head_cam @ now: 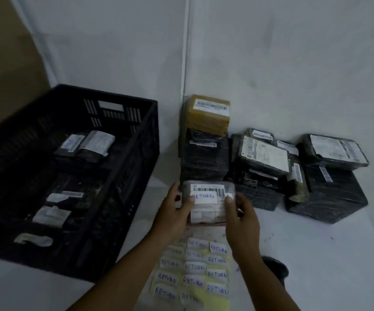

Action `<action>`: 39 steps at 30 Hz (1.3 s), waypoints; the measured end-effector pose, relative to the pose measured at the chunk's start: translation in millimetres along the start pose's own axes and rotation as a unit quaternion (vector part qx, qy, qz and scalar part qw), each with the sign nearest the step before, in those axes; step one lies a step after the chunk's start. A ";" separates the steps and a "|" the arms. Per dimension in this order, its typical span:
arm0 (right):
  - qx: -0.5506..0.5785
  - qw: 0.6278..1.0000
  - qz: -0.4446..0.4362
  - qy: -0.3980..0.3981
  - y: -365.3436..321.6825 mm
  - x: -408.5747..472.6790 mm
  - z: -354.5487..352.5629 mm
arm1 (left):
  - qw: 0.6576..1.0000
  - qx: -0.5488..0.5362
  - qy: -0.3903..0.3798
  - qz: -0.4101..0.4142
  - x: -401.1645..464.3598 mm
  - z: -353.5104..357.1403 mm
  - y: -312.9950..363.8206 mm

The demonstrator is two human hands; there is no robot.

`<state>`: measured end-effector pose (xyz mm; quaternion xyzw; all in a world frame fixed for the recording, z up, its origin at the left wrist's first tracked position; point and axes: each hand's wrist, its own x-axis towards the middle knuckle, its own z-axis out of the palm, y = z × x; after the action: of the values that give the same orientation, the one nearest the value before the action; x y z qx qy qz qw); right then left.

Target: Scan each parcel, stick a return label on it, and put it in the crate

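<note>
I hold a small grey parcel (208, 203) in both hands above the table, its barcode facing up. A white handwritten RETURN label (204, 196) lies on its top. My left hand (174, 213) grips the parcel's left side with the thumb on the label's edge. My right hand (241, 217) grips its right side, thumb on top. Below them lies a yellow sheet (192, 272) with several RETURN labels. The black crate (134, 158) stands at the left with several labelled parcels inside.
Stacks of black-wrapped parcels (264, 162) and one brown parcel (208, 113) stand against the white wall at the back right. A dark object (276, 268) lies on the white table behind my right forearm. The crate takes up the table's left side.
</note>
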<state>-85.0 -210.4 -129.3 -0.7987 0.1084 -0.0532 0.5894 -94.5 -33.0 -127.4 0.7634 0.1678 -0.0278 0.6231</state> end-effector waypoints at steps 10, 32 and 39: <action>0.149 0.969 -0.172 -0.099 -165.1 -18.1 53.8 | 0.989 -0.066 0.087 0.102 -36.3 -144.0 127.3; -0.075 0.940 -0.317 -0.103 -156.2 -40.0 233.5 | 0.934 -0.084 0.080 -0.339 28.8 -337.4 10.9; -0.057 0.941 -0.320 -0.089 -149.8 -30.9 239.4 | 0.931 -0.046 0.071 -0.354 51.5 -305.1 -13.2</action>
<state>-47.5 61.7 -56.9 -0.8249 -0.2029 -0.1619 0.5021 -100.7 273.7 -85.1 0.6245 0.4721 -0.1850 0.5941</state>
